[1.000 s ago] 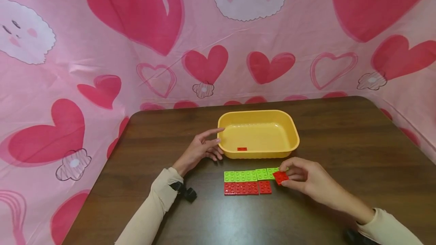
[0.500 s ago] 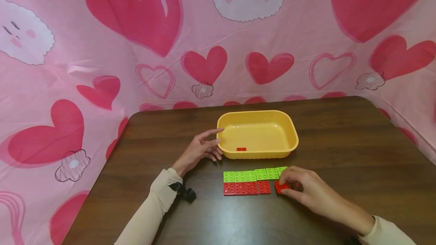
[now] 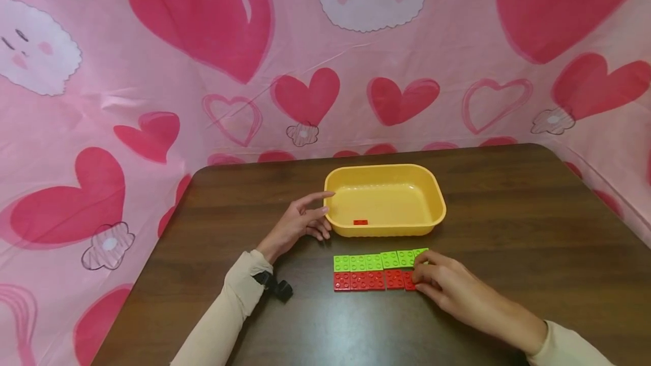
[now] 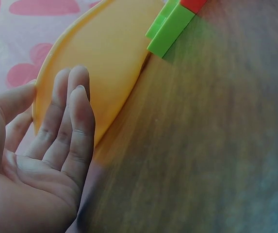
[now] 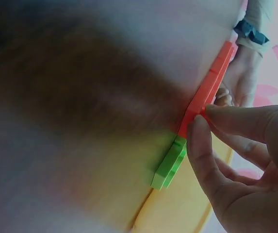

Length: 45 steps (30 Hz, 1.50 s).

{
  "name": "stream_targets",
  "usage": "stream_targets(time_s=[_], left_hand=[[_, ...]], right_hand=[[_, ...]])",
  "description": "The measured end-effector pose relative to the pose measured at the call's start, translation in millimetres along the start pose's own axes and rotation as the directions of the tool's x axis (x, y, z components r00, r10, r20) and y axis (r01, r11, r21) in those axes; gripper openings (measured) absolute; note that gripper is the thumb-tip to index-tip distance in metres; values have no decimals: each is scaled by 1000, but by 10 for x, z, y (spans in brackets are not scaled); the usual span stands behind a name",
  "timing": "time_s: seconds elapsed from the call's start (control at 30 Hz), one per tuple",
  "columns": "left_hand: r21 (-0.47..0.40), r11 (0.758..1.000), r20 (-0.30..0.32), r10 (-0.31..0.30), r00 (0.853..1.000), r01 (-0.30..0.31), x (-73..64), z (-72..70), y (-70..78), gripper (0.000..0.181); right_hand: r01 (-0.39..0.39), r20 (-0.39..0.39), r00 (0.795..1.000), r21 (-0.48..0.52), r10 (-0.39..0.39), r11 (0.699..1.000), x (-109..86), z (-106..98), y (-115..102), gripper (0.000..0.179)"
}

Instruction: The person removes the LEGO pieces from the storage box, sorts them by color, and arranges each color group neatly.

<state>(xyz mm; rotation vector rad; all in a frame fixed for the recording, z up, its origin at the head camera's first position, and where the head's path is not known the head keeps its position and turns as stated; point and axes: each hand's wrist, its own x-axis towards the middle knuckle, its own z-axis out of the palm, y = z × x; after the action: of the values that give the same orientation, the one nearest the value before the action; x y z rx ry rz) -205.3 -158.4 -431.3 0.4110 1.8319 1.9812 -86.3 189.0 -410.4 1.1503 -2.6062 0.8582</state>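
Observation:
At the right end of a row of red toy building bricks, my right hand pinches a red brick between thumb and fingers, and the fingers hide part of it. This brick lies against the row's last one. Directly behind runs a row of lime green bricks, its right end partly covered by the same hand. My left hand rests at the left side of a yellow bin, fingers loosely extended and the index finger reaching over the rim. A single red brick lies inside the bin near its front wall.
A dark wooden table carries everything. Pink cloth with hearts hangs behind and along the sides. The bin stands just beyond the brick rows. A black strap with a small device sits on the left wrist.
My right hand has lowered the red brick to the table and slid it left against the end of the red row. The left hand and the bin stay in place.

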Motion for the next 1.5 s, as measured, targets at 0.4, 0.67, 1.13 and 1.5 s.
stream_targets(time_s=[0.4,0.67,1.13,1.5], left_hand=[[-2,1000,13,6,1000,-6,22,3,20,47],[-12,1000,7,-1,1000,1,7,8,31,46],[-22,1000,17,5,1000,-5,22,0,8,47],[-11,1000,11,-3,1000,3,8,-13,-10,47]], right_hand=[[-71,60,996,-1,71,997,41,1,-29,21],[-73,50,996,-1,73,997,60,9,-32,20],[-134,-40,990,-21,133,991,175,-171,-40,24],[-60,-119,991,-48,54,997,377,-314,19,23]])
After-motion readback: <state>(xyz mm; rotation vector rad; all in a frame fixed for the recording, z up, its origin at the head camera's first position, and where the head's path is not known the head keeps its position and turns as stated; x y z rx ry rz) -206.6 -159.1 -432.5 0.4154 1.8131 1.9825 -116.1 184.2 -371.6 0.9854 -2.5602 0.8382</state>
